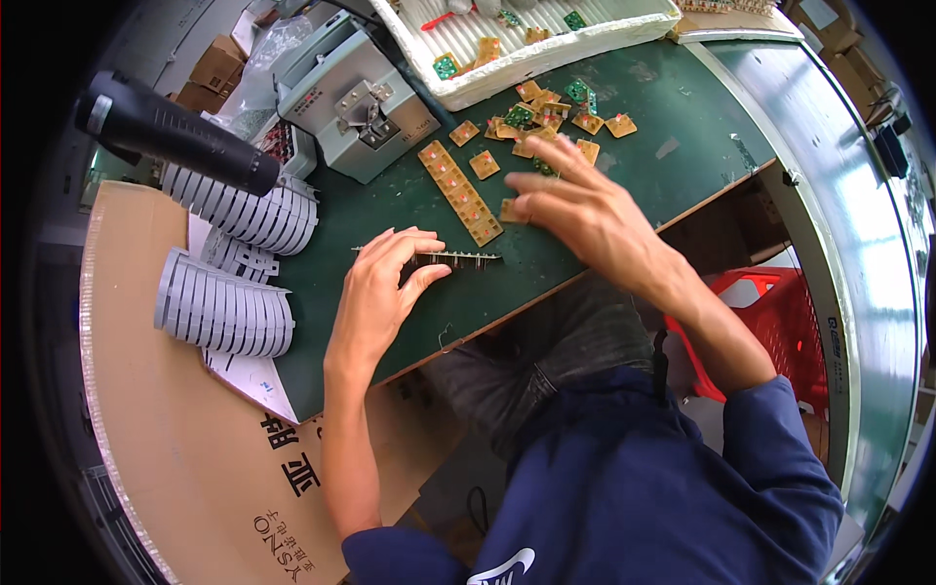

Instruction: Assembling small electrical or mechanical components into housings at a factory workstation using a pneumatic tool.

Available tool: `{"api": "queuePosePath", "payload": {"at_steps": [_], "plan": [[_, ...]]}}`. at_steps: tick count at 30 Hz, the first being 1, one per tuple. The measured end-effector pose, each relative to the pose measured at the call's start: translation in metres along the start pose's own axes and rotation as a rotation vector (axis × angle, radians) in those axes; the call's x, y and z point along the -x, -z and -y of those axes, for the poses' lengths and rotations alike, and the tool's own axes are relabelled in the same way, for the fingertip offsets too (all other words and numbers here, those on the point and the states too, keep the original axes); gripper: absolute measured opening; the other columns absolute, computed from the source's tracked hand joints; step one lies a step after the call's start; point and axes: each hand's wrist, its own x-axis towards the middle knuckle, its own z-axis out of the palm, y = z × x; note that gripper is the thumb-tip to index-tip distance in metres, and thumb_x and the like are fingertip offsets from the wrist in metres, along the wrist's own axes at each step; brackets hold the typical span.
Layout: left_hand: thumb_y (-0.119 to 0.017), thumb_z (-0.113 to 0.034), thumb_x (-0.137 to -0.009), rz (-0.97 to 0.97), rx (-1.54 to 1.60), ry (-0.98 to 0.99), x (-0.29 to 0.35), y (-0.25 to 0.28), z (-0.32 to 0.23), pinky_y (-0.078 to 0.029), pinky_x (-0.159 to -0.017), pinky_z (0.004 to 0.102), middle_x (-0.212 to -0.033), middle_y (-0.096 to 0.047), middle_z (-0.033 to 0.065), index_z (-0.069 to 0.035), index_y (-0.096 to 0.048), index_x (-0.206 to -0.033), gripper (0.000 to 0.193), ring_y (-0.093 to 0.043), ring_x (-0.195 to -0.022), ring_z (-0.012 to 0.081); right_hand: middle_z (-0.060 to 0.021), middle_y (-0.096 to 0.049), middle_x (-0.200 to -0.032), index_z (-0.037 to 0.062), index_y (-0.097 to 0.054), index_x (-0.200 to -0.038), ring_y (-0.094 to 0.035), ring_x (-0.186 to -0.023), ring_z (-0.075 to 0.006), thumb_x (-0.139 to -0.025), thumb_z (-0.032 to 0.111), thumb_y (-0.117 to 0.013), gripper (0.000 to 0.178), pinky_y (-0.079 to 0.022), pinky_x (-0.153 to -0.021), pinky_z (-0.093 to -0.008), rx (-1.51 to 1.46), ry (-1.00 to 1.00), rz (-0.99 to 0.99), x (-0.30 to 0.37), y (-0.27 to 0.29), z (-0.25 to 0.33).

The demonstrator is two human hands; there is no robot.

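Observation:
My left hand [375, 288] is closed on a strip of circuit boards [473, 258], gripped between thumb and fingers. The strip stands on edge, its pins and parts showing along its side. Above it a second, tan strip of joined circuit boards [460, 193] lies flat on the green table. My right hand [595, 214] is raised to the right, fingers stretched and apart, slightly blurred. A small tan circuit board [511, 212] shows by its thumb; whether they touch I cannot tell. Past the fingers lies a loose heap of tan and green boards [546, 115].
A grey boxy machine [361, 107] with a metal mechanism stands at the back left. A white foam tray [546, 70] holds more boards at the back. Stacked grey curved strips [224, 302] and a black cylindrical device [175, 132] are at left. A red crate [770, 331] sits below, right.

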Motion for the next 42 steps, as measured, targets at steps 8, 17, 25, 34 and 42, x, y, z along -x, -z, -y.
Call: {"api": "queuePosePath", "payload": {"at_steps": [8, 17, 25, 34, 42], "plan": [[-0.085, -0.017, -0.08, -0.348, -0.124, -0.111, 0.031, -0.028, 0.006, -0.056, -0.087, 0.0404, -0.108, -0.076, 0.0117, -0.003, -0.064, -0.094, 0.028, -0.072, -0.104, 0.0307, -0.0119, -0.071, -0.123, 0.0099, -0.068, -0.128, -0.064, -0.121, -0.0318, -0.092, 0.006, -0.072, 0.037, -0.052, -0.101, -0.041, -0.095, -0.201, -0.196, -0.013, 0.012, 0.021], [-0.086, -0.016, -0.078, -0.657, -0.16, -0.265, 0.007, -0.031, -0.025, -0.055, -0.074, 0.0385, -0.106, -0.071, 0.0041, -0.008, -0.063, -0.11, 0.04, -0.07, -0.092, 0.0263, -0.0043, -0.071, -0.118, 0.0016, -0.064, -0.132, -0.064, -0.107, -0.01, -0.109, 0.026, -0.055, 0.035, -0.052, -0.091, -0.0278, -1.076, -0.64, 0.011, -0.038, 0.008, 0.056], [-0.077, -0.027, -0.09, -0.391, 0.039, -0.063, -0.01, -0.025, -0.038, -0.057, -0.069, 0.043, -0.103, -0.074, 0.0139, -0.004, -0.066, -0.12, 0.039, -0.072, -0.086, 0.0362, -0.0011, -0.073, -0.115, 0.0017, -0.068, -0.125, -0.065, -0.108, -0.01, -0.107, 0.017, -0.058, 0.026, -0.052, -0.094, -0.027, -0.995, -0.629, -0.116, -0.045, 0.003, 0.044], [-0.072, -0.026, -0.095, -0.428, -0.023, 0.057, -0.045, -0.043, -0.059, -0.058, -0.073, 0.0455, -0.108, -0.073, 0.0204, 0.002, -0.065, -0.126, 0.042, -0.072, -0.089, 0.0401, -0.0076, -0.077, -0.11, -0.0001, -0.074, -0.112, -0.07, -0.106, -0.0114, -0.1, 0.01, -0.067, 0.018, -0.055, -0.092, -0.027, -0.724, -0.667, -0.4, -0.056, -0.021, 0.022], [-0.074, -0.027, -0.094, -0.282, 0.307, 0.159, -0.064, -0.031, -0.056, -0.055, -0.071, 0.0483, -0.092, -0.07, 0.029, 0.006, -0.066, -0.119, 0.042, -0.07, -0.088, 0.0457, -0.0146, -0.062, -0.14, 0.0035, -0.061, -0.137, -0.06, -0.123, -0.016, -0.101, 0.018, -0.066, 0.038, -0.05, -0.101, -0.0337, -0.258, -0.434, -0.395, -0.057, -0.013, -0.005]]}}
